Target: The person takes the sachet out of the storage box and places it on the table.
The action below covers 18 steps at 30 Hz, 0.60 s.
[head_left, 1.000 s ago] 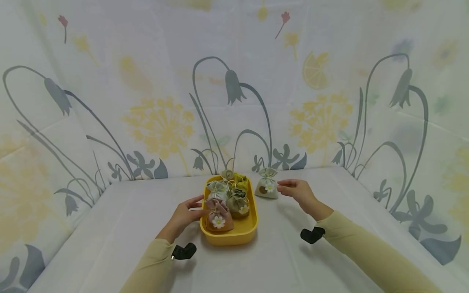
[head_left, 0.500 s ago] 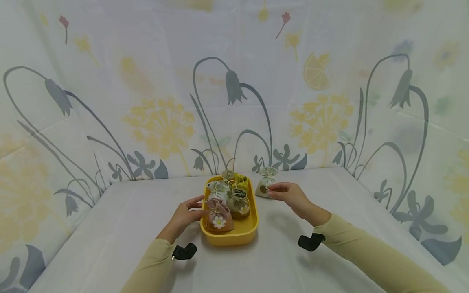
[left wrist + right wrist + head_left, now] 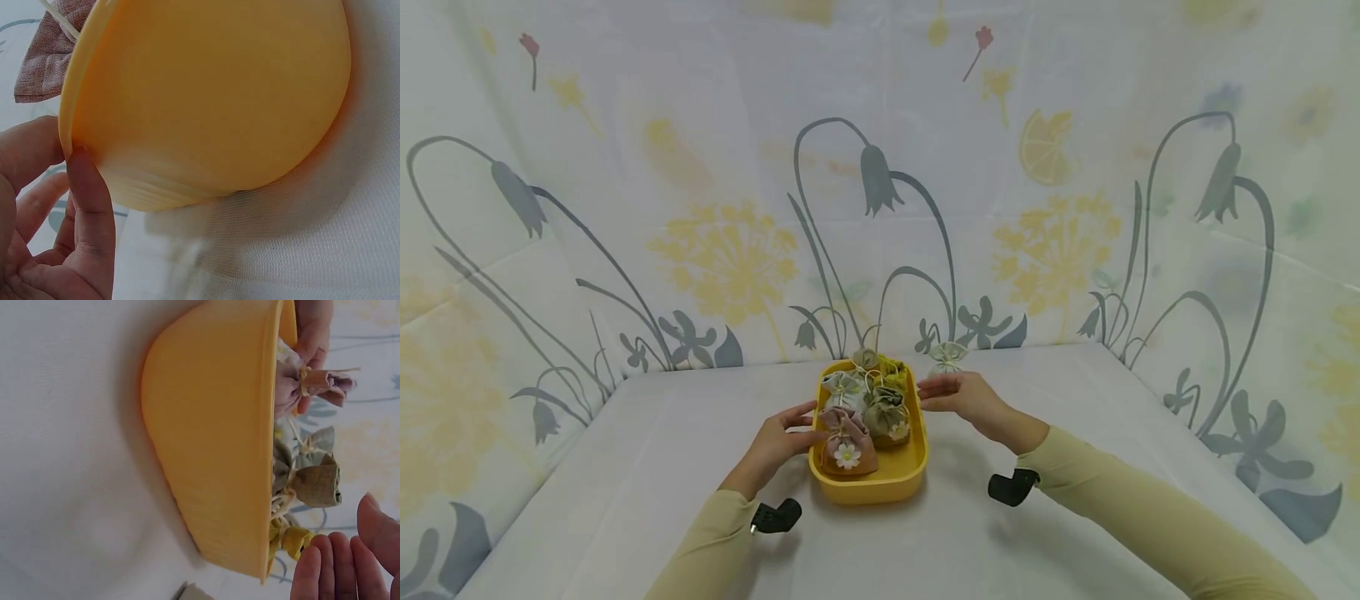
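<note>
A yellow plastic tub point(image 3: 868, 490) stands on the table with several small drawstring pouches inside. My left hand point(image 3: 778, 443) pinches its left rim between thumb and finger, as the left wrist view shows. Just inside that rim sits a pink pouch point(image 3: 838, 421) with a white flower; beside it is an olive-green pouch point(image 3: 883, 408). My right hand point(image 3: 973, 404) holds nothing, its extended fingertips right at the tub's right rim. Behind that hand stands a pale green pouch point(image 3: 947, 355), its lower part hidden by the fingers.
A pale blue-green pouch point(image 3: 844, 386), a yellow one point(image 3: 893, 370) and a beige one point(image 3: 865, 358) fill the back of the tub. The white tabletop point(image 3: 662, 433) meets a flower-printed cloth backdrop point(image 3: 737, 125). Black wrist cameras jut below both sleeves.
My right hand has moved left from beside the pale green pouch, across its front, to the tub's right rim. The pouch stays in place. My left hand and the tub have not moved.
</note>
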Tool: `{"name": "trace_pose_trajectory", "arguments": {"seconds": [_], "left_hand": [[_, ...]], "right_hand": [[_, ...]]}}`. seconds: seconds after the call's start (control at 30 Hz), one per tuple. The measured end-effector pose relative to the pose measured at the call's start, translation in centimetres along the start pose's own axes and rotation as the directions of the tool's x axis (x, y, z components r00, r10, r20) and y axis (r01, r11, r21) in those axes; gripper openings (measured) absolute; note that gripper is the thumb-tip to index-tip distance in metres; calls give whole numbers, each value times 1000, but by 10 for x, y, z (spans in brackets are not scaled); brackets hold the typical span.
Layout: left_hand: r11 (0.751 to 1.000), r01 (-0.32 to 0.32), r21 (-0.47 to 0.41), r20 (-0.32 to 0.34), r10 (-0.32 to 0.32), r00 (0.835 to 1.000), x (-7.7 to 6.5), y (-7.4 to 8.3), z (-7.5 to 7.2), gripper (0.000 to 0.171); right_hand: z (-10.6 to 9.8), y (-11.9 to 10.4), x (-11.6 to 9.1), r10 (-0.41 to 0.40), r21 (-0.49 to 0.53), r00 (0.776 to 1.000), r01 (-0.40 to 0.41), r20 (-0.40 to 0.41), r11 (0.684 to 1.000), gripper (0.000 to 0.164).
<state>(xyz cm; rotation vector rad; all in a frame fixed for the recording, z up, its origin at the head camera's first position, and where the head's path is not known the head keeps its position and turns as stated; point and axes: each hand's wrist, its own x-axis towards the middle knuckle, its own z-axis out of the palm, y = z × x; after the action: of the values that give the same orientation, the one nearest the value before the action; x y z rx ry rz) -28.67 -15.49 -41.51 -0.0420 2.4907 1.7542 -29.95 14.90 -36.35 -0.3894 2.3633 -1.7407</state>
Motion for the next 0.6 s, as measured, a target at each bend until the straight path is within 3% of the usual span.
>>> {"name": "trace_pose_trajectory", "arguments": {"seconds": [0.3, 0.6], "left_hand": [[1000, 0, 6, 2, -1, 1000, 1, -1, 1, 63], [1000, 4, 8, 1, -4, 1000, 1, -1, 0, 63]], "right_hand": [[15, -8, 9, 3, -44, 999, -1, 33, 999, 39], [31, -8, 22, 30, -124, 999, -29, 13, 992, 46]]}}
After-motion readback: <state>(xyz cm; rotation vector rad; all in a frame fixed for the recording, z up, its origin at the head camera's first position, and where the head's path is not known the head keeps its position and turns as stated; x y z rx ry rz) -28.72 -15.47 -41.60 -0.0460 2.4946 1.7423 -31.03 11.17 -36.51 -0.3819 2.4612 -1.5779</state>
